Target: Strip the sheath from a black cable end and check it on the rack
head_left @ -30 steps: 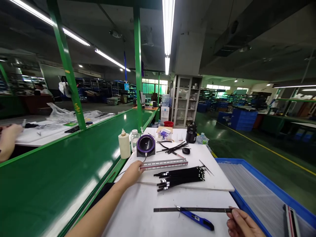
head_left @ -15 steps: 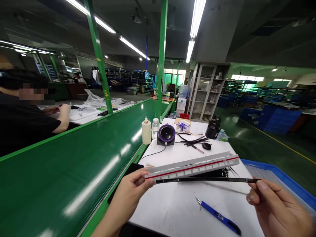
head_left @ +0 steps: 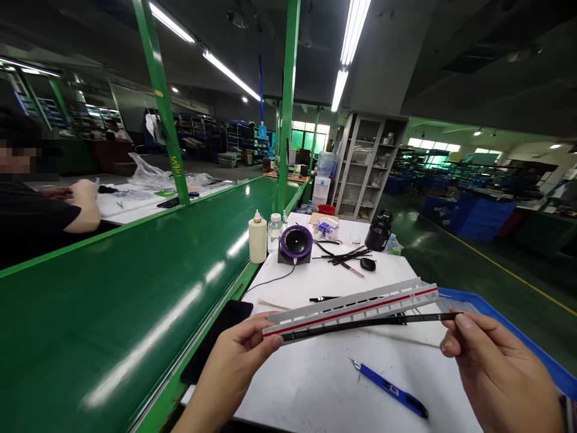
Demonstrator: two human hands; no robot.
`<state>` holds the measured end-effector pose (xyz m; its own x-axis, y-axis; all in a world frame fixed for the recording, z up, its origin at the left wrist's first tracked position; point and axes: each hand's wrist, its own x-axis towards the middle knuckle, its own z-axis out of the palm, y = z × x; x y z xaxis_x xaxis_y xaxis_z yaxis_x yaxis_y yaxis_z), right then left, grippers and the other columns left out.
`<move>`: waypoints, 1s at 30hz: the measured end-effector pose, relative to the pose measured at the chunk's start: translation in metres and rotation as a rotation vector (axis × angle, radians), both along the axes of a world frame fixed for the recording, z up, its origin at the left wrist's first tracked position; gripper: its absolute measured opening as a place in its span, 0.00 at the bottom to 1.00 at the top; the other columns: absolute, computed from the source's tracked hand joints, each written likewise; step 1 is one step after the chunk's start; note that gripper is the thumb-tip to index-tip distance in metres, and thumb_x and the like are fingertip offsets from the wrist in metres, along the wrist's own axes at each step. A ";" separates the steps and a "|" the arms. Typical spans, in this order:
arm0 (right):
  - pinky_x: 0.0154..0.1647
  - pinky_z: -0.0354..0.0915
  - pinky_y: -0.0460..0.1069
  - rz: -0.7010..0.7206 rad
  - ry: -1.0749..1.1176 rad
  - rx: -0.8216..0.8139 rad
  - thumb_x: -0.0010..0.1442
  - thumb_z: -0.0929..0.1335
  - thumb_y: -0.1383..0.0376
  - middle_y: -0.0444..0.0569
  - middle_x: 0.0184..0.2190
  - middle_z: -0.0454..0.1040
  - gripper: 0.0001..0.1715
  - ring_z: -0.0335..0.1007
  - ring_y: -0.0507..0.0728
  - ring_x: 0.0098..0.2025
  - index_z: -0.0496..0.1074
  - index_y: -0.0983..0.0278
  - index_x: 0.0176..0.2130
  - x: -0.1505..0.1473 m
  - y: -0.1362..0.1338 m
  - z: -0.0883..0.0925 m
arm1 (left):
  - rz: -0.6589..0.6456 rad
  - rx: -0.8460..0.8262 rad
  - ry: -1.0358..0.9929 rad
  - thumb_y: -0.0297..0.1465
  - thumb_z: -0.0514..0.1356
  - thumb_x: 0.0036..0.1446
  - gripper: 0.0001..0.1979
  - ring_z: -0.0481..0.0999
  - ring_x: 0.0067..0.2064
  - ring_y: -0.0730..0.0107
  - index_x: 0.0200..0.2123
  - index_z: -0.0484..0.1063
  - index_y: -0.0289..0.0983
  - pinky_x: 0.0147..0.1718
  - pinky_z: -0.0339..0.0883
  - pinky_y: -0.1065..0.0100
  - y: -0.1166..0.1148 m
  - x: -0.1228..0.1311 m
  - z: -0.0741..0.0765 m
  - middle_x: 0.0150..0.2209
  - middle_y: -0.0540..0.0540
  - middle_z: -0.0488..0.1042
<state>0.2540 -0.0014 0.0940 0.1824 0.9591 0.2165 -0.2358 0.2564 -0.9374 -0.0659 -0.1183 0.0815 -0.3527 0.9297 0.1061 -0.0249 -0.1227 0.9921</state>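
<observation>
My left hand [head_left: 243, 355] is closed on the left end of a long grey slotted rail [head_left: 360, 300] with a red stripe along it. Its thumb also pins one end of a thin black strip [head_left: 338, 328]. The far end of that strip is pinched between the thumb and fingers of my right hand [head_left: 491, 355]. The strip bows slightly and runs along the rail's lower edge, past its right end. Below them a blue utility knife [head_left: 390, 388] lies on the white table [head_left: 306, 391], blade towards the left. More dark pieces lie partly hidden behind the rail.
Behind stand a round purple-rimmed device [head_left: 296, 242] with a cable, a cream squeeze bottle [head_left: 257, 239] and a black flask [head_left: 378, 231]. Several black strips [head_left: 349, 256] lie near pliers. A green conveyor [head_left: 148, 288] runs along the left; a person [head_left: 40, 198] sits beyond. A blue bin [head_left: 518, 337] is right.
The black strip, nearly straight before, now bows and sits closer against the rail, its right end slightly raised. The view has turned a little to the right.
</observation>
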 end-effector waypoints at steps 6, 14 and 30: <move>0.27 0.64 0.44 0.045 -0.036 -0.026 0.49 0.79 0.51 0.45 0.30 0.75 0.22 0.64 0.49 0.26 0.78 0.64 0.36 -0.005 0.024 0.007 | 0.066 -0.058 -0.065 0.44 0.75 0.40 0.18 0.80 0.43 0.54 0.29 0.82 0.36 0.40 0.75 0.66 0.001 0.003 -0.010 0.44 0.39 0.82; 0.30 0.64 0.49 -0.260 -0.429 0.137 0.56 0.75 0.49 0.43 0.28 0.69 0.25 0.66 0.52 0.27 0.77 0.63 0.45 -0.010 0.027 0.006 | 0.060 -0.057 -0.152 0.48 0.73 0.43 0.22 0.80 0.42 0.52 0.27 0.78 0.34 0.38 0.77 0.62 0.011 0.013 -0.029 0.46 0.35 0.80; 0.50 0.68 0.57 0.382 0.386 -0.238 0.49 0.78 0.46 0.51 0.44 0.79 0.31 0.73 0.65 0.51 0.76 0.59 0.46 -0.127 -0.045 -0.075 | 0.198 -0.033 -0.403 0.48 0.78 0.33 0.25 0.81 0.40 0.49 0.22 0.76 0.34 0.34 0.81 0.60 0.025 0.077 -0.057 0.44 0.37 0.82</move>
